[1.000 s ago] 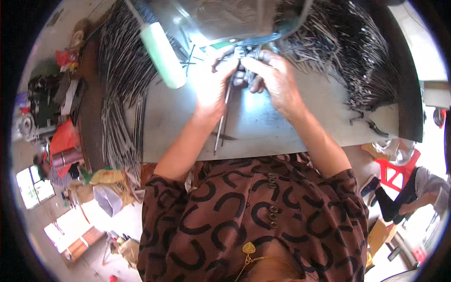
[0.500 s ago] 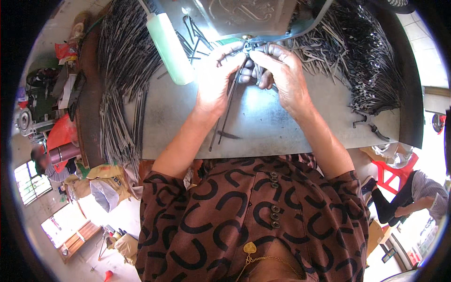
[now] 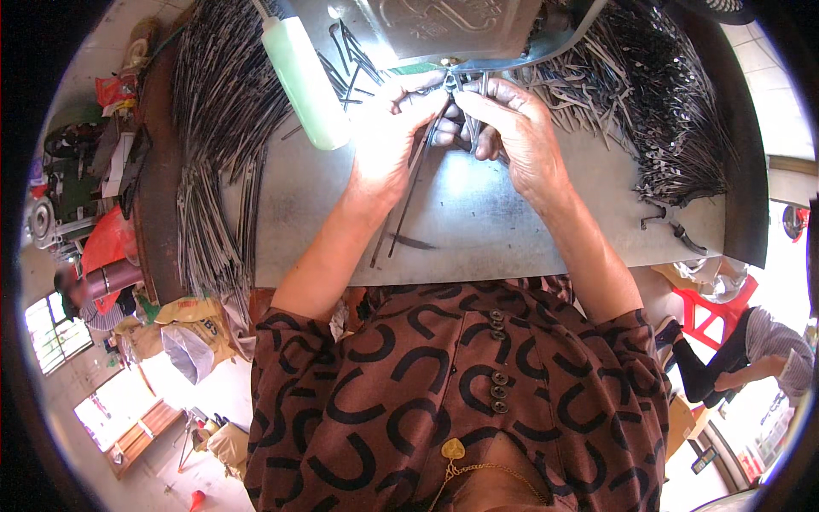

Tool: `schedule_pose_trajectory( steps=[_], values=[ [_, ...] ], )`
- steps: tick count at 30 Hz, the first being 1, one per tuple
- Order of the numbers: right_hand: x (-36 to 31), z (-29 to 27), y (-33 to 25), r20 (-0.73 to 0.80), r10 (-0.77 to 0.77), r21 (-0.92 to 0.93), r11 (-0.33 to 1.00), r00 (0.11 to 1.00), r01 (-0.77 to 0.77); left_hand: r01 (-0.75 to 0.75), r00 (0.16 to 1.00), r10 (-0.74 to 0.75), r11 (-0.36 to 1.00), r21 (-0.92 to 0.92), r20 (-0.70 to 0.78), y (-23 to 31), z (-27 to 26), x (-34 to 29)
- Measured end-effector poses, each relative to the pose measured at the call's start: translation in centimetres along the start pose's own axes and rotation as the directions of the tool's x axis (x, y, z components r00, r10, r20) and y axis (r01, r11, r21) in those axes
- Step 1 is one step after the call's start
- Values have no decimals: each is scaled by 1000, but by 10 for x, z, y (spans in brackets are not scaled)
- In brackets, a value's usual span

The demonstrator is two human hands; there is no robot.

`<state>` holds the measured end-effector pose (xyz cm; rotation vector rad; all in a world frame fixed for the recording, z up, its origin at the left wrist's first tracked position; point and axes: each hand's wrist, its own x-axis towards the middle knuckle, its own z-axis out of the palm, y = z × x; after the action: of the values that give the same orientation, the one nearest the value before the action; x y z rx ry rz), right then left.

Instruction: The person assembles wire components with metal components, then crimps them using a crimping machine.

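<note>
My left hand [image 3: 386, 141] and my right hand [image 3: 512, 128] meet at the far middle of a grey metal workbench [image 3: 512, 230], under the lower edge of a shiny metal machine part [image 3: 444, 30]. Both grip the same long thin dark metal rods [image 3: 408, 192], which slant from my fingers down toward my left wrist. The rod tips at the machine are hidden by my fingers. A pale green plastic bottle [image 3: 307, 81] stands just left of my left hand.
A big heap of dark metal rods [image 3: 217, 145] lies along the bench's left side, and a second heap [image 3: 665, 119] covers the far right. A few loose pieces [image 3: 670, 224] lie near the right edge. Another person [image 3: 751, 350] sits at lower right beside a red stool.
The view has tilted, so bench and hands sit lower in the picture. My hands have stayed together at the machine, and the rods now point more steeply toward it.
</note>
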<state>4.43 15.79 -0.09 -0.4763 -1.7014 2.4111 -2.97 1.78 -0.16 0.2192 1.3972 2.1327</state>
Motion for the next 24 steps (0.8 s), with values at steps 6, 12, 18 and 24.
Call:
schedule_pose_trajectory(
  steps=[6,12,18,24],
  values=[
    [0,0,4,-24,17,50,999,1000,-16,57,998,-57,997,-57,3,-3,-2,-1],
    [-2,4,-2,6,24,19,1000,1000,-24,-30,999,29,999,-36,-30,-7,-2,0],
    [-1,2,3,-47,17,82,997,999,-13,32,999,-29,997,-77,41,-6,-3,2],
    [-1,2,1,-4,6,24,1000,1000,-6,4,1000,-4,1000,-26,-21,-6,2,-1]
  ],
)
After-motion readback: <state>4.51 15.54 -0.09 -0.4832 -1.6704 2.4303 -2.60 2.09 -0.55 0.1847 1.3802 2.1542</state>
